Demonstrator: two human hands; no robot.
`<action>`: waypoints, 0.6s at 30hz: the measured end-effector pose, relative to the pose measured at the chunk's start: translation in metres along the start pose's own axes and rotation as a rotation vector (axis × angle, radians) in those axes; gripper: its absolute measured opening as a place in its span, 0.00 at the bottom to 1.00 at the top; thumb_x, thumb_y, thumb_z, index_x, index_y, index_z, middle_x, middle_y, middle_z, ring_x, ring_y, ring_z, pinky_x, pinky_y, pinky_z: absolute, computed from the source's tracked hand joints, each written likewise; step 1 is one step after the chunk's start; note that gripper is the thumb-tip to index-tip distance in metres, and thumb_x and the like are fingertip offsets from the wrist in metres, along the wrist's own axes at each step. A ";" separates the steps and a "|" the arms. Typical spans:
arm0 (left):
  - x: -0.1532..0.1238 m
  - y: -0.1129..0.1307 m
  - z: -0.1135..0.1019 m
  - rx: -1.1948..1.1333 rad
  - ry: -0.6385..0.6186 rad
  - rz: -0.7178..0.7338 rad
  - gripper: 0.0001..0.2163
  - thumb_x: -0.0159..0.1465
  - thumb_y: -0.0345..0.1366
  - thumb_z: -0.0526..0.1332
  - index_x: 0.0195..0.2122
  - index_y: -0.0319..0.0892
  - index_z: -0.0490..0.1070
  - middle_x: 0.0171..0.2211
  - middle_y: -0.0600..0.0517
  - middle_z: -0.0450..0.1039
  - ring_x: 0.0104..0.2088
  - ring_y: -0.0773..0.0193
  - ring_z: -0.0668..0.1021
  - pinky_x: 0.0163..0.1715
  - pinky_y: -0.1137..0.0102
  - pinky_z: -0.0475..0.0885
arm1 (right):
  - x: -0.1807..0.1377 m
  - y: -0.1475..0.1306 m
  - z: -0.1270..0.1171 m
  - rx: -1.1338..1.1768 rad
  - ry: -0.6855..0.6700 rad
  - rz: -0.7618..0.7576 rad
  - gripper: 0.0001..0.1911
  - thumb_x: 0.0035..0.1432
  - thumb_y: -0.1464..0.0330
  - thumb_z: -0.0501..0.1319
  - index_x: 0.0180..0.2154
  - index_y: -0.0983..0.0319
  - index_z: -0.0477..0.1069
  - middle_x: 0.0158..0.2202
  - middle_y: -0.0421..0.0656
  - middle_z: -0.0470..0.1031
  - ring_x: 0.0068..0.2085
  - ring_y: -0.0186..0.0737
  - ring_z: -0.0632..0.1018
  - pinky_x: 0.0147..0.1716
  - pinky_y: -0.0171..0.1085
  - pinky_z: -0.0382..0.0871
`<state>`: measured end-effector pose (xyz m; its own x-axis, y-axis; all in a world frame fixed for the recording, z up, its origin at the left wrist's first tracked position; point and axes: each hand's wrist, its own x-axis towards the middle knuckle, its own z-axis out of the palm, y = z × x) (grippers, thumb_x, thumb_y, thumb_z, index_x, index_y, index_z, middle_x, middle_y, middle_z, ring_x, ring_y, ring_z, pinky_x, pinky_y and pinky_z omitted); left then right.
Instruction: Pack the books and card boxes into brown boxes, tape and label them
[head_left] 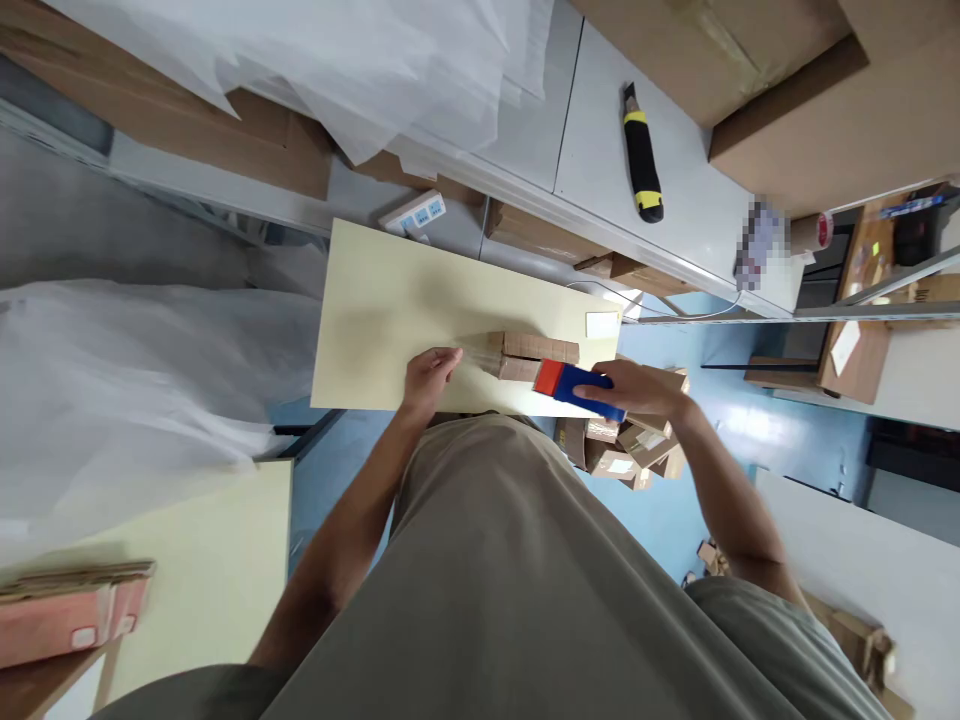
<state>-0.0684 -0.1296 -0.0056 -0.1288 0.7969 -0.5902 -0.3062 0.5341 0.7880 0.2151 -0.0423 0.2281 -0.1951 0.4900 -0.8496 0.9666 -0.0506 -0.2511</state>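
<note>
A small brown cardboard box (538,350) lies on the pale yellow tabletop (390,300) in front of me. My right hand (637,388) is wrapped around a blue tape dispenser (589,388) with a red end. That red end is at the near right side of the box; whether it touches cannot be made out. To the left of the box, my left hand (431,378) is closed, fingertips pinched toward the box. A faint clear strip of tape (480,357) runs between those fingertips and the box's left end.
Above the table, a grey shelf (600,150) bears a black and yellow utility knife (643,155), large cartons (825,110) and white wrapping sheets (375,60). A power strip (414,213) sits behind the table. Several small boxes (619,450) are piled at the table's right end.
</note>
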 end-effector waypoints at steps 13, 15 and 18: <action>0.037 -0.041 0.036 -0.078 -0.091 -0.117 0.24 0.55 0.59 0.78 0.34 0.44 0.76 0.29 0.51 0.77 0.29 0.66 0.73 0.33 0.67 0.69 | -0.003 -0.046 -0.040 -0.152 0.065 0.073 0.35 0.69 0.34 0.64 0.32 0.58 0.74 0.26 0.44 0.78 0.27 0.41 0.76 0.31 0.42 0.62; 0.037 -0.046 0.038 -0.078 -0.085 -0.124 0.24 0.56 0.59 0.78 0.34 0.44 0.76 0.29 0.52 0.77 0.30 0.65 0.74 0.33 0.67 0.70 | -0.003 -0.051 -0.038 -0.169 0.073 0.084 0.34 0.70 0.35 0.64 0.32 0.58 0.73 0.27 0.45 0.78 0.28 0.42 0.77 0.32 0.42 0.62; 0.035 -0.051 0.041 -0.047 -0.072 -0.136 0.24 0.58 0.61 0.77 0.35 0.45 0.75 0.30 0.51 0.78 0.31 0.64 0.76 0.33 0.68 0.72 | -0.002 -0.055 -0.033 -0.191 0.091 0.092 0.33 0.70 0.36 0.65 0.32 0.59 0.75 0.28 0.46 0.78 0.31 0.45 0.78 0.34 0.43 0.63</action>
<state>-0.0188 -0.1171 -0.0595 -0.0156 0.7371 -0.6756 -0.3606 0.6261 0.6914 0.1677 -0.0115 0.2587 -0.0969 0.5680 -0.8173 0.9953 0.0628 -0.0744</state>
